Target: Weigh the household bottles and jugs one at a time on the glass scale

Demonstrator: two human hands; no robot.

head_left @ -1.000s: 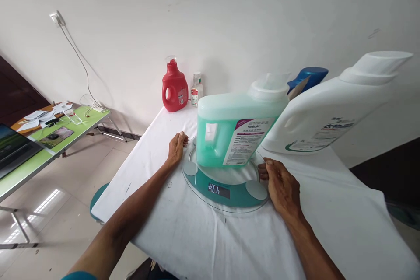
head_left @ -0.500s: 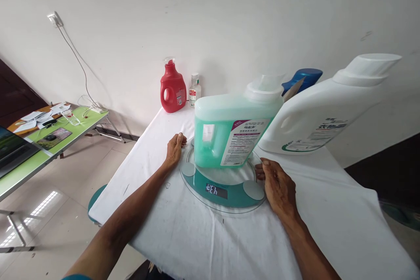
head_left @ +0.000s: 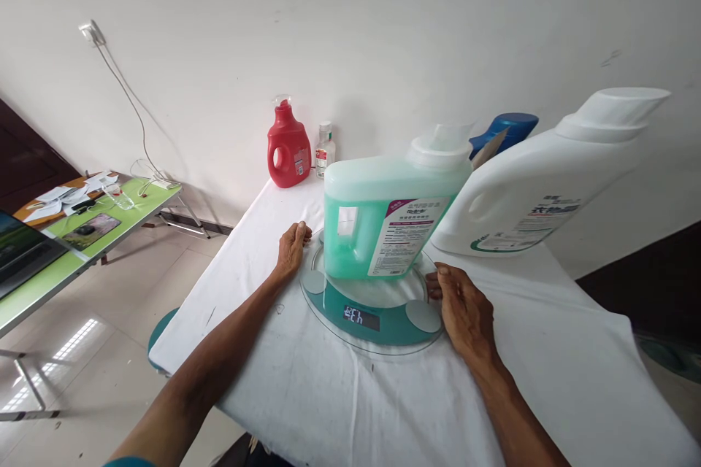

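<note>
A round glass bathroom scale (head_left: 383,342) with a teal band lies on the white-covered table. Its small lit display faces me, with digits that appear upside down. On it stands a large clear bottle of green liquid (head_left: 358,222), a label on its side and a pale cap on top. My left hand (head_left: 293,249) is closed at the scale's left rim. On the opposite side, my right hand (head_left: 465,312) has its fingers curled in against the glass edge. Neither hand touches the bottle. The fingertips under the rim are partly hidden.
A big white detergent jug (head_left: 520,197) stands at the right, partly hiding a blue-capped bottle (head_left: 507,133). Near the wall are a red jug (head_left: 289,149) and a small clear bottle (head_left: 325,153). A green table (head_left: 125,213) with a laptop is at left.
</note>
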